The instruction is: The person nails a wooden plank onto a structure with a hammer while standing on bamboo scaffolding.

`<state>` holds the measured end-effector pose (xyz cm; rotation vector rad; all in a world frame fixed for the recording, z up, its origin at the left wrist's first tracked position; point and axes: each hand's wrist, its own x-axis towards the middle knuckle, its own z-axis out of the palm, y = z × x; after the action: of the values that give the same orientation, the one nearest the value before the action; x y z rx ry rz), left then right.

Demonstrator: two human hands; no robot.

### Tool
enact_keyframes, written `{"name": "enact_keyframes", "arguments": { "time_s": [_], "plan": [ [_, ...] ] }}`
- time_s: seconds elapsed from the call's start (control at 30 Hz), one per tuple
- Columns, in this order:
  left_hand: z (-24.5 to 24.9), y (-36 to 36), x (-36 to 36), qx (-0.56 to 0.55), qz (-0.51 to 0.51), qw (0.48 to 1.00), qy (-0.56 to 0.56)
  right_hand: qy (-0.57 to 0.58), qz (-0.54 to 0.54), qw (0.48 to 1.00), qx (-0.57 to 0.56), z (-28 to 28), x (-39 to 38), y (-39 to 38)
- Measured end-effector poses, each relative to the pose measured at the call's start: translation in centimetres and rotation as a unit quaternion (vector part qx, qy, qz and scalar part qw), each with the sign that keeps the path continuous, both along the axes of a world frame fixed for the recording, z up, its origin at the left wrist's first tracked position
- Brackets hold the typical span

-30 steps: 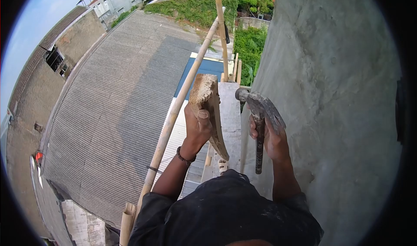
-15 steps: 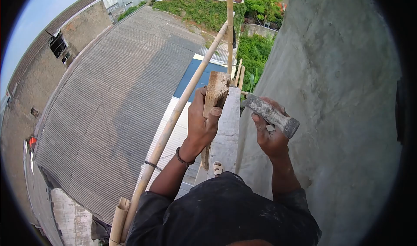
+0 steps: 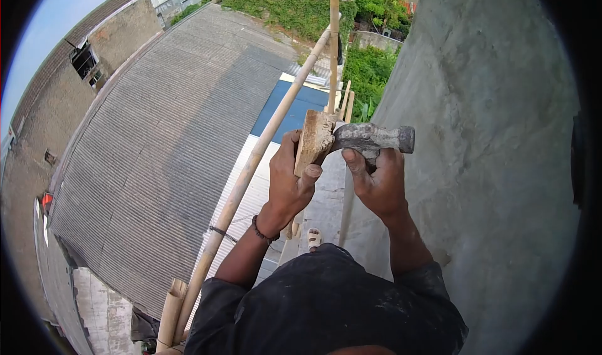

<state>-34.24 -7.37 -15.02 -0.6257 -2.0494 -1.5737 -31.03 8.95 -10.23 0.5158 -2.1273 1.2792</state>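
Note:
My left hand [image 3: 292,178] is closed around a piece of wood [image 3: 313,135], thumb across its near side. The wood's upper end is rough and coated with pale, crusty material. My right hand [image 3: 381,182] grips a claw hammer [image 3: 375,137] close under its head, which is grey and crusted with dried cement. The hammer head lies crosswise, its claw end against the right side of the wood and its striking face pointing right. Most of the hammer's handle is hidden.
A bamboo rail [image 3: 260,143] runs along my left, beside an upright bamboo pole [image 3: 333,48]. On my right rises a grey plastered wall [image 3: 483,167]. I stand on a narrow plank walkway [image 3: 326,195]. A corrugated roof [image 3: 157,142] lies below, to the left.
My right hand has brought the hammer leftward and turned it level, so the claw meets the wood. The wood has dipped slightly in my left hand.

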Motion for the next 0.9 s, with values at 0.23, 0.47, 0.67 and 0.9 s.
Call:
{"name": "enact_keyframes", "arguments": {
  "time_s": [0.23, 0.47, 0.67, 0.9],
  "plan": [
    [-0.8, 0.3, 0.2, 0.016, -0.008, 1.0, 0.023, -0.017, 0.019, 1.0, 0.003, -0.1, -0.2, 0.7],
    [-1.9, 0.0, -0.6, 0.007, -0.029, 1.0, -0.002, -0.017, 0.046, 0.998, 0.039, -0.3, -1.8, 2.2],
    [-1.8, -0.9, -1.1, -0.003, -0.057, 0.998, -0.016, -0.105, 0.109, 0.985, 0.085, 0.5, -2.6, 3.3],
    [-0.9, -1.2, -1.0, 0.007, -0.085, 0.996, -0.024, -0.111, 0.196, 0.974, 0.029, -0.9, -3.8, 4.4]
  ]
}}
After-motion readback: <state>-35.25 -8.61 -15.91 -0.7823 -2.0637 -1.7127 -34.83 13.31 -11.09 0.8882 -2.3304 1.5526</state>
